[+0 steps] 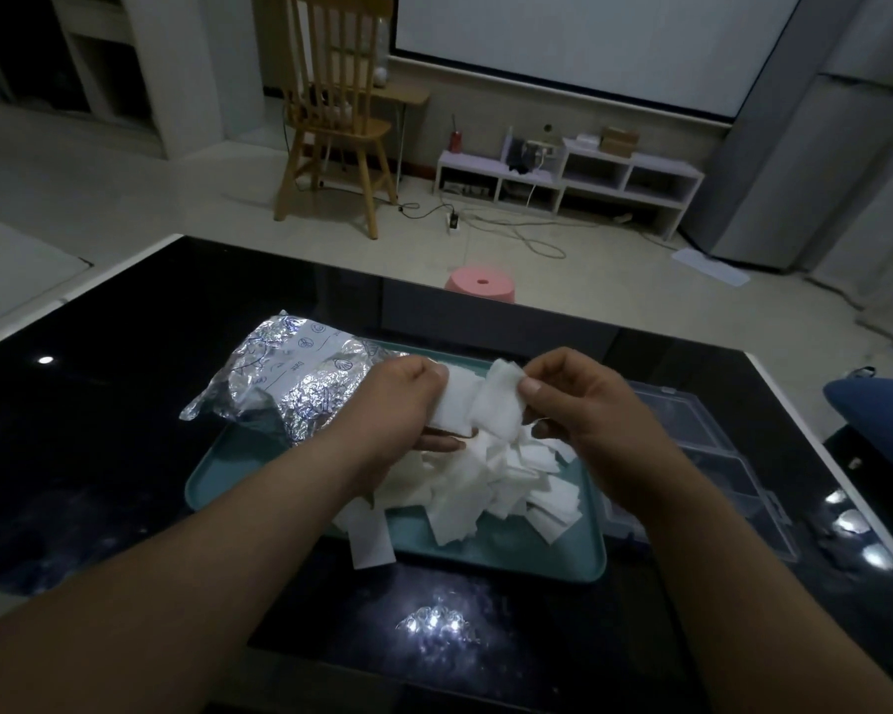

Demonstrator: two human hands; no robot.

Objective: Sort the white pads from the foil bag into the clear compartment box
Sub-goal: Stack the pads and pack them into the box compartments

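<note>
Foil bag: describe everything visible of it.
The foil bag is crinkled silver foil with a white printed panel. It lies on its side, partly on the black table, partly over the far left corner of the tray. Its right end runs behind the left hand; contact there is unclear.

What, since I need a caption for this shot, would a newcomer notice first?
The left hand and right hand pinch white pads between them above the dark table's middle. Below, a heap of pads lies on a teal tray, with the shiny foil bag at its far left and the clear box to its right.
</note>
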